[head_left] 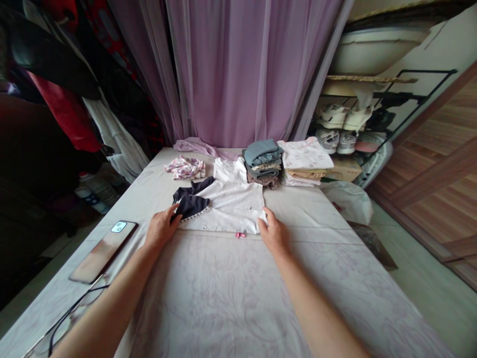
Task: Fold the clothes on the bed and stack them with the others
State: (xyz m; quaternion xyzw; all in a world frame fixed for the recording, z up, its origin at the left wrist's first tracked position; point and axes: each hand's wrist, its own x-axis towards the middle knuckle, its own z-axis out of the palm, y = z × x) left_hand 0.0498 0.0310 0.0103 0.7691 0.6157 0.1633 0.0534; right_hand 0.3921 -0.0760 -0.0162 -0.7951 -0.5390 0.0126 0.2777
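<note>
**Hands at a laid-out garment, seen from the head camera.** A white top [231,206] is shown spread on a bed [223,303], with a dark sleeve [190,205] turned inward across it. The left hand [162,228] is laid on the sleeve and lace-trimmed hem, its grip open and fingers spread. The right hand [274,232] is placed at the opposite hem corner; whether the cloth is pinched there cannot be told. A small pink bow [240,234] is seen just below the hem. Behind the top are a second white garment [229,169], a grey-blue clothes stack [263,161], a pale printed clothes stack [305,159] and a pink-patterned bundle [184,167].

Risks are judged as follows: uneven pulling could skew the hem or cause the turned sleeve to slip open. Cloth dragged backward could disturb the grey-blue stack, which is close behind the top. A phone [104,251] and glasses [70,318] lie near the bed's left edge, beside the left forearm [112,303], and could be knocked by a careless sweep of that arm.
</note>
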